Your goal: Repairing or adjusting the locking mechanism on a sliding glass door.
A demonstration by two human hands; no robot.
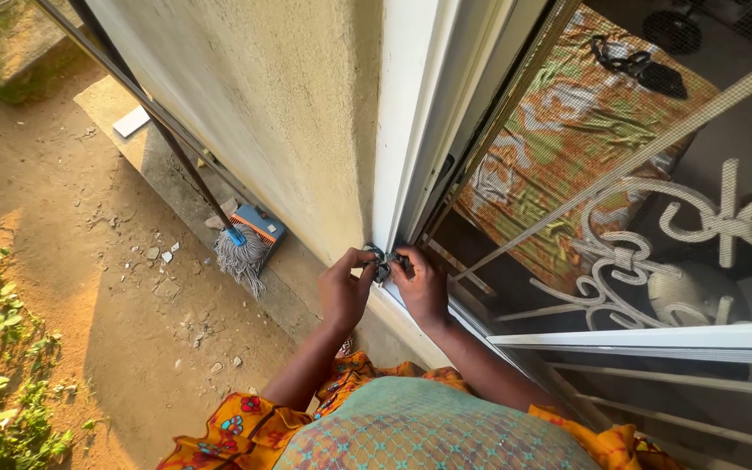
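A small metal padlock (384, 262) is pinched between the left hand (344, 292) and right hand (422, 287), fingers clamped on it, low at the white door frame (402, 130); it could be dropped if the grip slackens; a mop (241, 252) is leaned against the wall (271, 96) beyond

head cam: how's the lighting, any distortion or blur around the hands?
Head view: warm low sun on the wall, long shadows over the dirt ground; wide-angle bend in the white door frame; left hand and right hand sharp, the small metal thing between them shaded, too small to identify.
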